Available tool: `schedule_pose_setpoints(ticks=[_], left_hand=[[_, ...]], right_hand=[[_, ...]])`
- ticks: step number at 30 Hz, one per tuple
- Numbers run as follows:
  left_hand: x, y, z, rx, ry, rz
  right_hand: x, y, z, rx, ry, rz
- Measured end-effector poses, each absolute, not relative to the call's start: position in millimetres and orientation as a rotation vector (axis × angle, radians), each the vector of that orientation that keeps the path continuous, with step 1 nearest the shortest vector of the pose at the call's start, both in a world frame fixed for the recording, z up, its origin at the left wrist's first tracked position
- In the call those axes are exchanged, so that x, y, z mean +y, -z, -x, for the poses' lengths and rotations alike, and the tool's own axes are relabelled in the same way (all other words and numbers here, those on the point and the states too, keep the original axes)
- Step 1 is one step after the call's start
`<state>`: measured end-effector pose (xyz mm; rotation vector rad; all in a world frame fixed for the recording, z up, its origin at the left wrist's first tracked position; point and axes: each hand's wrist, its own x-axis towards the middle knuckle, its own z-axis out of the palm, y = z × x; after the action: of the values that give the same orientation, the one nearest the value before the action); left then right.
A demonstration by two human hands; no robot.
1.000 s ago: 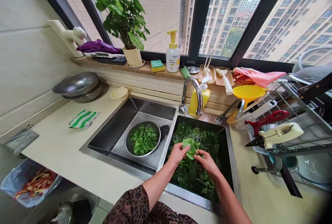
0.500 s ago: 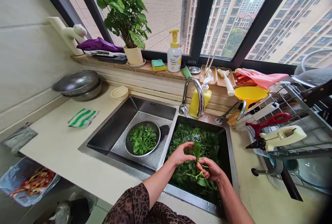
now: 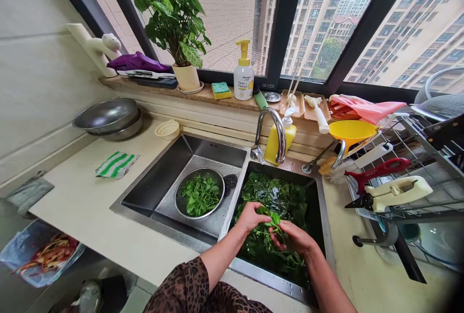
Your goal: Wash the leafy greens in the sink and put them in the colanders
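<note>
Over the right sink basin (image 3: 319, 216), my left hand (image 3: 251, 218) pinches leafy greens (image 3: 274, 217) between thumb and fingers. My right hand (image 3: 295, 238) is closed around the stems of the same greens, close beside the left. Beneath both hands, many more leafy greens (image 3: 257, 187) float in water that fills the basin. In the left basin (image 3: 145, 197) stands a round metal bowl (image 3: 176, 206) with picked greens (image 3: 201, 194) in it. Part of the held stems is hidden behind my fingers.
A curved faucet (image 3: 279, 129) rises behind the basins, beside a yellow soap bottle (image 3: 270, 144). At right, a wire dish rack (image 3: 409, 134) holds scissors (image 3: 398, 194) and a red peeler (image 3: 377, 175). A striped cloth (image 3: 116, 164) and metal basins (image 3: 108, 115) lie on the left counter.
My hands have shifted slightly, and the leaf that stood upright between them is now lower and folded towards my left fingers. The hanging stems below my right hand show less.
</note>
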<state>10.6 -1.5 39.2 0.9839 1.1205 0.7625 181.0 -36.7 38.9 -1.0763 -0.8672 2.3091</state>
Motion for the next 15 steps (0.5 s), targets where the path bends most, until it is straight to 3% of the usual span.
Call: schedule_pose_setpoints(ticks=[5,8,12,15], left_hand=[[8.2,-25.1,-7.9,1.273,-0.831,-1.072],[15.4,-19.6,1.9,1.462,-0.849,-1.249],[10.6,-14.9,9.3,1.59,-0.36,-1.727],[2.1,-10.0,0.3,1.598,0.023,-1.93]], right_hand=[[-27.2,-25.7,-191.3,-0.949,-2.073,1.375],[-14.5,-10.8,-205.7,-0.996,-1.655,1.65],[-4.6,11.0,-206.8,-1.557,-1.007,2.121],[-11.7,26.6,-188.7,-2.017,-0.817,2.351]])
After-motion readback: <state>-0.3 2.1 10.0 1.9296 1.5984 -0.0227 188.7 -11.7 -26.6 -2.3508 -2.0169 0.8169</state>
